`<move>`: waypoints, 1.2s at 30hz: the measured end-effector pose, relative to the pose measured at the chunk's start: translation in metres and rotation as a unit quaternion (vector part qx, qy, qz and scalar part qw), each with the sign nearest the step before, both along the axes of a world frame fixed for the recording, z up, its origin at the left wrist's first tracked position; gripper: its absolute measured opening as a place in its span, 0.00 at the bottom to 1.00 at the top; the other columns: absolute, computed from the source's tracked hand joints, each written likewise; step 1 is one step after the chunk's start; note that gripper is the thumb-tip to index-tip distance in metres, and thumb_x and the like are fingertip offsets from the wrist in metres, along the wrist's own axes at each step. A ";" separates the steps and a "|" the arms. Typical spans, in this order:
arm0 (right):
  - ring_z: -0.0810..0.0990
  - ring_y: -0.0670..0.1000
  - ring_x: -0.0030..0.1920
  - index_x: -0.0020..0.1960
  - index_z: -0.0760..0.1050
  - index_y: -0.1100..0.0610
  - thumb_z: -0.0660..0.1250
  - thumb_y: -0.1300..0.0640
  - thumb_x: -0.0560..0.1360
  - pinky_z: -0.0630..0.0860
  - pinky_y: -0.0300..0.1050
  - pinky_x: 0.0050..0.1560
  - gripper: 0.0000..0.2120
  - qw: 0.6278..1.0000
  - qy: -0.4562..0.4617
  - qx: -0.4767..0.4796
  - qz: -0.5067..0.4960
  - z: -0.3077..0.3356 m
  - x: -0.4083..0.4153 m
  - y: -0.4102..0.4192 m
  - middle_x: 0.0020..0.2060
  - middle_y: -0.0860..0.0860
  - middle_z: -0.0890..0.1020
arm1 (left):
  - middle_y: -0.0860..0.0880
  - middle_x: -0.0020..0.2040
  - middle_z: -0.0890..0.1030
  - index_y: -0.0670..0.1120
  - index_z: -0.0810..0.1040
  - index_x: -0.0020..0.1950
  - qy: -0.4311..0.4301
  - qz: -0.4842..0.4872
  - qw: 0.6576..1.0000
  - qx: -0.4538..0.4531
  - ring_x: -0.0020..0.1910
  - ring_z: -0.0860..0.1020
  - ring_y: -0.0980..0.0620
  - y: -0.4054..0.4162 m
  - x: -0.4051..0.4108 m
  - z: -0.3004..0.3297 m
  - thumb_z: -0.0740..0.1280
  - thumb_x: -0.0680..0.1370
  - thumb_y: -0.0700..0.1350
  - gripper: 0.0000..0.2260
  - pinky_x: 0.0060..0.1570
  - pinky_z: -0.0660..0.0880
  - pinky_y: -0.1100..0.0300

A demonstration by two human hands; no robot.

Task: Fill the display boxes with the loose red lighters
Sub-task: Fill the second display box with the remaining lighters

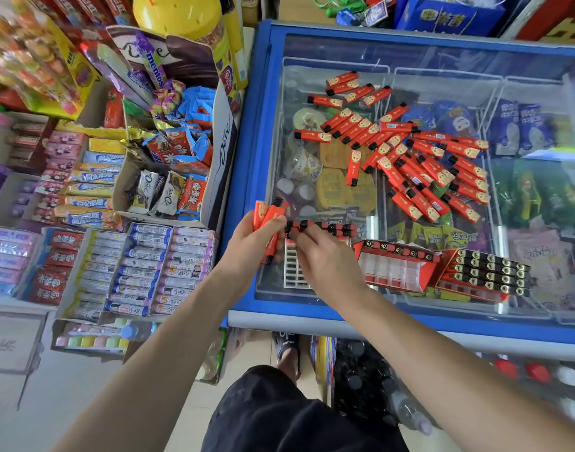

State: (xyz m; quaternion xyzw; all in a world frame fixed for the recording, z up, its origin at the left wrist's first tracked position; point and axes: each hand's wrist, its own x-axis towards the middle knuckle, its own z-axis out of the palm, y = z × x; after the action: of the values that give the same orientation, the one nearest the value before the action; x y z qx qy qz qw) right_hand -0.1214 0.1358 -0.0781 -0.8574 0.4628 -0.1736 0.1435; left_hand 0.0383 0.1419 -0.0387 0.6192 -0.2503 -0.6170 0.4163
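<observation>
Several loose red lighters [410,151] lie scattered on the glass lid of a blue chest freezer [266,308]. My left hand [250,249] grips a bunch of red lighters [268,213] at the lid's near left. My right hand [325,256] pinches a lighter at the top row of a display box [292,272], whose white grid shows under my fingers. A row of black lighter tops [325,228] runs along that box. To the right stand a partly filled red box [393,269] and a full box [485,272].
Shelves of sweets and chocolate bars [133,265] stand left of the freezer. An open cardboard box of wrapped chocolates [168,177] sits beside its left edge. Bottles with red and white caps [524,373] stand on the floor at right. My foot [286,350] is below the freezer edge.
</observation>
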 end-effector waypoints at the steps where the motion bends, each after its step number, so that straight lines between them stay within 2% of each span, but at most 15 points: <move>1: 0.81 0.59 0.38 0.57 0.82 0.63 0.72 0.69 0.72 0.80 0.53 0.32 0.14 1.000 0.019 -0.013 0.014 0.000 0.000 0.000 0.43 0.56 0.80 | 0.46 0.36 0.76 0.43 0.74 0.50 0.010 -0.007 1.000 -0.001 0.32 0.73 0.49 -0.001 0.000 0.001 0.67 0.82 0.45 0.06 0.34 0.72 0.55; 5: 0.81 0.59 0.39 0.61 0.80 0.62 0.72 0.69 0.71 0.80 0.54 0.33 0.19 0.999 0.037 -0.016 0.021 0.002 -0.005 0.000 0.45 0.56 0.81 | 0.46 0.35 0.75 0.43 0.74 0.50 0.030 -0.017 0.999 -0.004 0.32 0.72 0.49 -0.004 -0.003 0.004 0.69 0.79 0.47 0.09 0.35 0.70 0.54; 8: 0.82 0.55 0.41 0.63 0.77 0.59 0.66 0.67 0.76 0.79 0.52 0.36 0.16 0.995 -0.076 0.045 -0.049 0.013 -0.008 -0.001 0.48 0.54 0.82 | 0.47 0.33 0.74 0.42 0.74 0.50 0.034 -0.019 0.999 -0.011 0.32 0.71 0.50 -0.004 -0.008 0.009 0.69 0.81 0.44 0.06 0.33 0.69 0.55; 10: 0.80 0.48 0.38 0.59 0.78 0.56 0.64 0.64 0.80 0.76 0.46 0.37 0.11 0.952 -0.219 0.149 -0.150 0.029 -0.007 -0.006 0.44 0.49 0.83 | 0.48 0.33 0.74 0.42 0.75 0.51 0.023 -0.032 0.999 -0.020 0.31 0.71 0.51 -0.004 -0.010 0.010 0.69 0.82 0.42 0.05 0.33 0.69 0.56; 12: 0.82 0.47 0.39 0.56 0.80 0.50 0.64 0.57 0.81 0.75 0.45 0.39 0.08 0.859 -0.337 0.310 -0.226 0.048 -0.005 -0.015 0.42 0.47 0.84 | 0.48 0.33 0.74 0.41 0.75 0.52 0.005 -0.049 0.998 -0.032 0.31 0.71 0.52 -0.003 -0.011 0.009 0.70 0.81 0.41 0.05 0.34 0.69 0.56; 13: 0.83 0.48 0.42 0.56 0.81 0.48 0.65 0.55 0.81 0.76 0.45 0.40 0.08 0.817 -0.370 0.379 -0.227 0.056 -0.006 -0.020 0.44 0.47 0.84 | 0.48 0.33 0.74 0.41 0.75 0.52 -0.006 -0.060 0.998 -0.035 0.31 0.71 0.51 -0.002 -0.012 0.009 0.71 0.80 0.41 0.06 0.34 0.69 0.56; 14: 0.83 0.47 0.44 0.57 0.82 0.49 0.66 0.54 0.81 0.76 0.42 0.41 0.08 0.801 -0.374 0.419 -0.209 0.062 -0.007 -0.024 0.46 0.48 0.84 | 0.47 0.33 0.74 0.41 0.76 0.52 -0.017 -0.072 0.997 -0.038 0.31 0.70 0.51 -0.002 -0.014 0.009 0.71 0.79 0.42 0.07 0.34 0.69 0.56; 17: 0.82 0.45 0.38 0.55 0.83 0.56 0.69 0.59 0.79 0.75 0.38 0.36 0.07 0.791 -0.387 0.440 -0.173 0.069 -0.009 -0.029 0.44 0.51 0.83 | 0.46 0.33 0.73 0.42 0.76 0.50 -0.027 -0.094 0.994 -0.047 0.31 0.69 0.52 -0.002 -0.019 0.011 0.73 0.78 0.42 0.07 0.31 0.69 0.59; 20: 0.79 0.49 0.32 0.52 0.84 0.58 0.69 0.64 0.78 0.74 0.41 0.32 0.07 0.728 -0.469 0.456 -0.207 0.067 -0.017 -0.032 0.36 0.54 0.81 | 0.50 0.32 0.72 0.45 0.74 0.46 -0.015 -0.076 0.996 -0.034 0.30 0.68 0.53 -0.003 -0.019 0.013 0.74 0.78 0.47 0.10 0.28 0.67 0.60; 22: 0.76 0.50 0.31 0.53 0.83 0.58 0.68 0.65 0.78 0.72 0.42 0.29 0.07 0.714 -0.491 0.435 -0.246 0.063 -0.025 -0.033 0.31 0.54 0.79 | 0.51 0.32 0.70 0.47 0.73 0.42 -0.009 -0.037 0.999 -0.007 0.29 0.65 0.53 -0.004 -0.019 0.013 0.72 0.79 0.51 0.12 0.27 0.63 0.61; 24: 0.78 0.51 0.30 0.54 0.83 0.59 0.67 0.66 0.79 0.74 0.46 0.29 0.08 0.738 -0.479 0.389 -0.272 0.060 -0.032 -0.031 0.32 0.55 0.80 | 0.50 0.33 0.69 0.48 0.73 0.40 -0.008 -0.005 1.000 0.015 0.29 0.65 0.53 -0.005 -0.017 0.011 0.69 0.81 0.53 0.13 0.27 0.63 0.61; 26: 0.81 0.52 0.33 0.56 0.82 0.58 0.65 0.65 0.79 0.80 0.51 0.33 0.09 0.814 -0.406 0.333 -0.248 0.054 -0.037 -0.025 0.37 0.54 0.83 | 0.48 0.34 0.71 0.47 0.73 0.42 -0.005 0.018 0.999 0.029 0.29 0.68 0.53 -0.007 -0.013 0.008 0.66 0.82 0.52 0.13 0.26 0.66 0.61; 28: 0.83 0.50 0.36 0.58 0.82 0.57 0.66 0.63 0.79 0.81 0.49 0.38 0.10 0.906 -0.294 0.244 -0.183 0.045 -0.040 -0.018 0.42 0.51 0.84 | 0.47 0.36 0.74 0.45 0.73 0.45 0.005 0.041 0.998 0.040 0.29 0.71 0.53 -0.008 -0.010 0.006 0.64 0.83 0.48 0.10 0.26 0.69 0.60; 30: 0.82 0.47 0.40 0.58 0.81 0.58 0.68 0.63 0.78 0.81 0.46 0.42 0.09 0.960 -0.204 0.155 -0.114 0.035 -0.039 -0.013 0.45 0.49 0.84 | 0.45 0.37 0.76 0.44 0.73 0.49 0.007 0.063 0.997 0.047 0.30 0.74 0.52 -0.008 -0.011 0.005 0.63 0.83 0.44 0.06 0.28 0.72 0.59; 36: 0.80 0.57 0.40 0.54 0.75 0.61 0.68 0.66 0.78 0.78 0.56 0.37 0.06 0.998 -0.050 0.041 -0.021 0.008 -0.030 -0.005 0.50 0.54 0.79 | 0.47 0.39 0.84 0.40 0.78 0.57 -0.057 0.041 0.997 0.037 0.36 0.81 0.52 -0.007 -0.010 -0.004 0.66 0.83 0.47 0.10 0.36 0.78 0.56</move>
State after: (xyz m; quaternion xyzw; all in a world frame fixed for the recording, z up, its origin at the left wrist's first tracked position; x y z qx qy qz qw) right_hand -0.1511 0.1306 -0.0704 -0.8309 0.4800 -0.1999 0.1980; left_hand 0.0284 0.1352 -0.0428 0.6781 -0.2250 -0.5719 0.4030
